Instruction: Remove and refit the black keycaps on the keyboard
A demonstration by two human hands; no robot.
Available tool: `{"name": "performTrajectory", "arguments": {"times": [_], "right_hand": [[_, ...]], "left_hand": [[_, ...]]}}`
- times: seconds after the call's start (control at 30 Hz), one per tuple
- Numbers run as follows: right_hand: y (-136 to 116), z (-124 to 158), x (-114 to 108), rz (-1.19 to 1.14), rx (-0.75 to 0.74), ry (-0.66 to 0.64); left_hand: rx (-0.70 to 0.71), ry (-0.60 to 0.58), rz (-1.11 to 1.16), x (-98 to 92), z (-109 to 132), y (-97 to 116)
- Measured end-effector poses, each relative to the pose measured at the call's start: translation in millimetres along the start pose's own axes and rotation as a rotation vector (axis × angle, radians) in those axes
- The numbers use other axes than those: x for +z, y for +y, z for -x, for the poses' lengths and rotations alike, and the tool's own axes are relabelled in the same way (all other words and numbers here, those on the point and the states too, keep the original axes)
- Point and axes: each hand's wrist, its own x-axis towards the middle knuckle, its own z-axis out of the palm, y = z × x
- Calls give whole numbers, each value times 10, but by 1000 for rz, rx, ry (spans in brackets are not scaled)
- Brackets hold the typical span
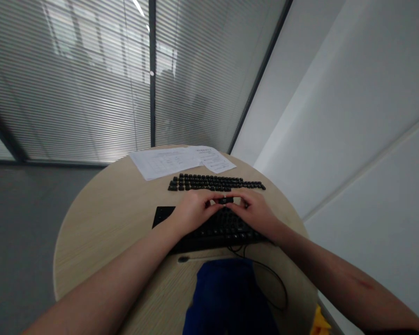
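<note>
1. From afar I'm looking down on a pale round tabletop (91, 232).
2. Now the black keyboard (219, 232): it's lying closer to the tabletop's right edge than its left.
3. Printed papers (165, 162) are overlapping at the far edge.
4. Black keycaps (212, 182) are sitting in rows between the papers and the keyboard.
5. And there, my left hand (193, 209) and right hand (254, 211) are facing each other, both pinching.
6. Smallest of all, a little black piece (225, 200) is sitting in that shared grip at the keyboard's far edge.
</note>
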Motion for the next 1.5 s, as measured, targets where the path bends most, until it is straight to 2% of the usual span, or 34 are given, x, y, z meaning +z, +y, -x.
{"name": "performTrajectory", "arguments": {"times": [0.13, 0.27, 0.33, 0.4, 0.47, 0.57, 0.77, 1.13, 1.27, 1.37, 1.43, 1.47, 1.5], "right_hand": [[49, 159, -62, 248, -101, -174], [411, 139, -204, 356, -85, -196], [687, -23, -308, 476, 4, -188], [957, -254, -381, 602, 112, -242], [1176, -490, -389, 622, 128, -281], [1373, -748, -286, 629, 117, -323], [1504, -903, -54, 633, 87, -352], [1632, -918, 34, 615, 43, -363], [1603, -920, -38, 590, 34, -322], [1558, -879, -241, 572, 42, -217], [1524, -792, -421, 548, 52, -94], [1507, -728, -511, 515, 50, 1], [1489, -651, -593, 427, 38, 155]], "left_hand": [[5, -118, -66, 54, 12, 53], [-25, -209, -140, 60, 6, 84], [-56, -232, -185, 27, -15, 61], [-82, -239, -215, -19, -42, 20], [-90, -239, -231, -62, -63, -25], [-83, -237, -231, -108, -75, -72], [-79, -206, -219, -172, -81, -96], [-106, -233, -205, -194, -93, -121], [-106, -247, -194, -188, -87, -142], [-125, -261, -208, -204, -97, -138], [-136, -271, -220, -229, -108, -129], [-138, -278, -227, -245, -113, -126], [-140, -282, -236, -262, -118, -124]]}}
